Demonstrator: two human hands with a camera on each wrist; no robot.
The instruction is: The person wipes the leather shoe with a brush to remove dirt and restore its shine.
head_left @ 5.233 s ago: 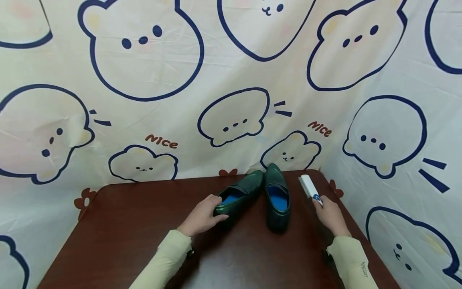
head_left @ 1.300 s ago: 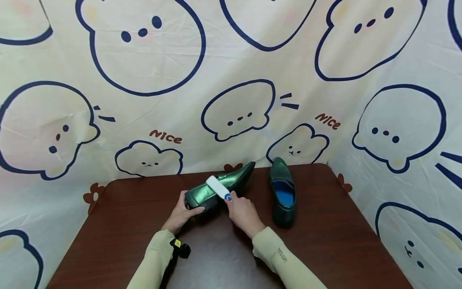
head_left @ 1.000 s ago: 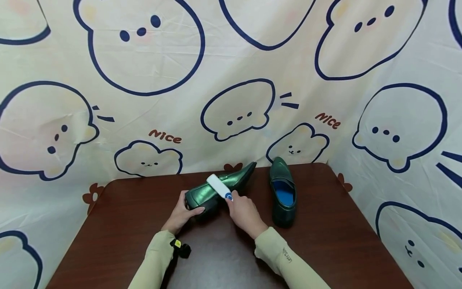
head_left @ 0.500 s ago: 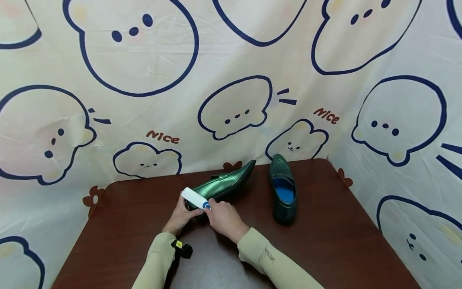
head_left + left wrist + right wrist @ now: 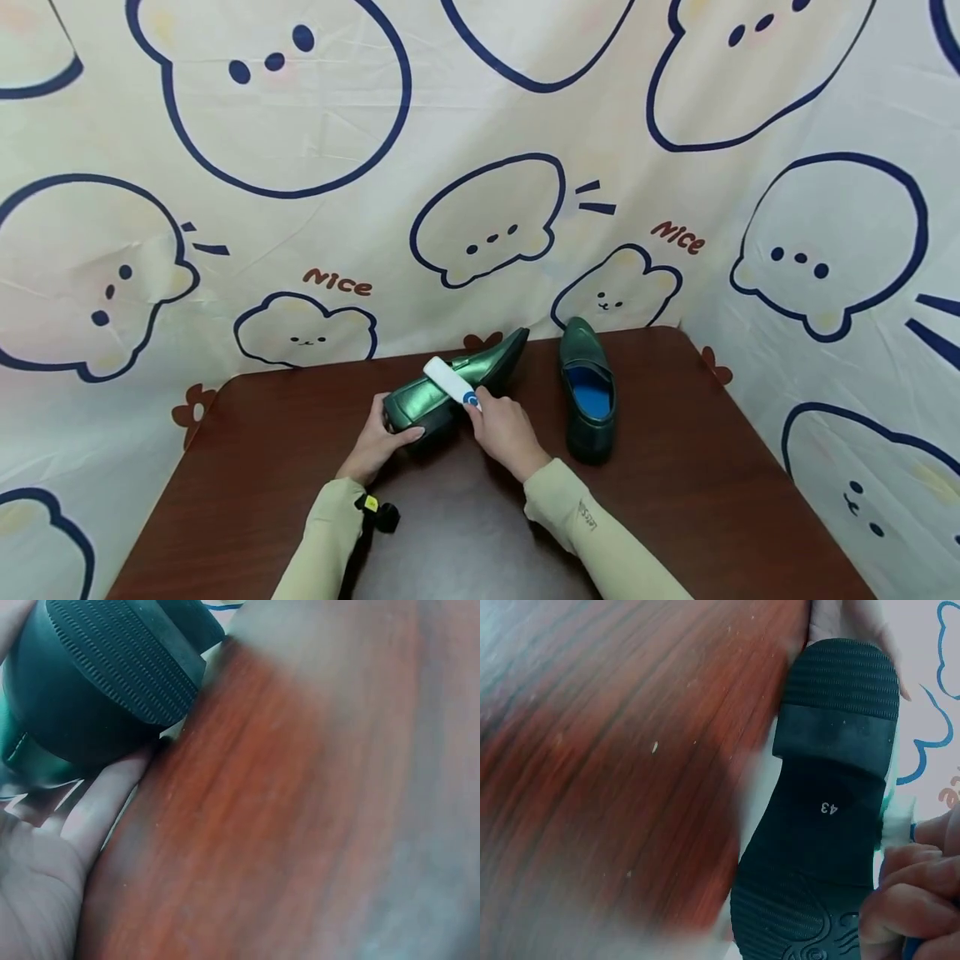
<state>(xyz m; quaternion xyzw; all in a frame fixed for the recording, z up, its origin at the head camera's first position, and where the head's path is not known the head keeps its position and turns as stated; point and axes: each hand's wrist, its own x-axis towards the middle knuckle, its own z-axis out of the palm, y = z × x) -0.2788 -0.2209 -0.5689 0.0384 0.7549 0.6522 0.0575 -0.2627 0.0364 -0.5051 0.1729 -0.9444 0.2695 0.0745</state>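
Note:
A dark green loafer (image 5: 423,402) lies tipped on its side near the table's back edge, its toe pointing to the back right. My left hand (image 5: 377,442) grips it by the heel, thumb on the near side. In the right wrist view its black sole (image 5: 829,780) faces the camera, marked 43. My right hand (image 5: 508,429) holds a white brush (image 5: 448,380) by its handle, laid across the shoe's upward side. The bristles are mostly hidden in the head view. To the right, the other green loafer (image 5: 588,392) stands upright with its blue insole showing.
A brown wooden table (image 5: 697,467) carries everything. Behind it and along the right hangs a pale cloth (image 5: 480,108) printed with cartoon animal outlines. On the left wrist sits a small black device (image 5: 381,512).
Earlier the left loafer stood upright and the brush was at the far right. Half a second ago the brush was over the heel; now it is toward the shoe's middle. The left hand stays put.

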